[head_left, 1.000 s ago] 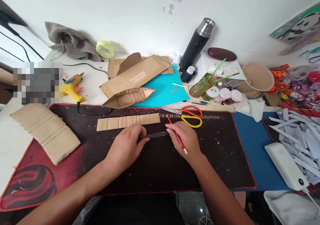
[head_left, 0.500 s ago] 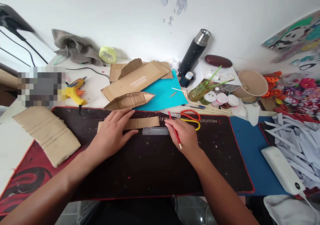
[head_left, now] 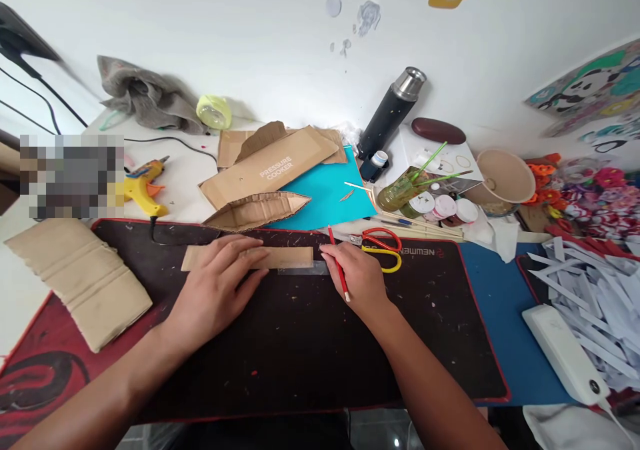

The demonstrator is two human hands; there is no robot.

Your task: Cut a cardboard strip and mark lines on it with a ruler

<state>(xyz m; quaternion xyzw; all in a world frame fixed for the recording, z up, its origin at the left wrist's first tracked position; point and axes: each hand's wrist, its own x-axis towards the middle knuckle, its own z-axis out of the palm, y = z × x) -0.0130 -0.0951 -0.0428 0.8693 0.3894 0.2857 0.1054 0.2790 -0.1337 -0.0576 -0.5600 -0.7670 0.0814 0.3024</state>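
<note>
My left hand [head_left: 213,283] lies over a narrow brown cardboard strip [head_left: 290,257], fingers stretched out and resting on it. The strip's right part shows beyond my fingertips; its middle is hidden under them. Along the strip's lower edge lies a clear plastic strip, perhaps a ruler [head_left: 303,269], its right end near my right hand [head_left: 356,277]. That hand is closed around a red pencil [head_left: 340,270], whose upper end points away from me, just right of the cardboard. Behind my left hand sits a boat-shaped cardboard piece [head_left: 257,211].
Scissors [head_left: 383,249] with red and yellow handles lie beyond my right hand. A yellow glue gun [head_left: 145,189] and a cardboard piece [head_left: 83,283] are at left. Farther back stand a black flask [head_left: 390,113] and a green jar [head_left: 397,190]. Paper strips [head_left: 595,303] are heaped at right.
The cardboard strip has shifted slightly left and toward me, now lying level against the clear strip. My left hand moved with it. My right hand has come a little left with the pencil.
</note>
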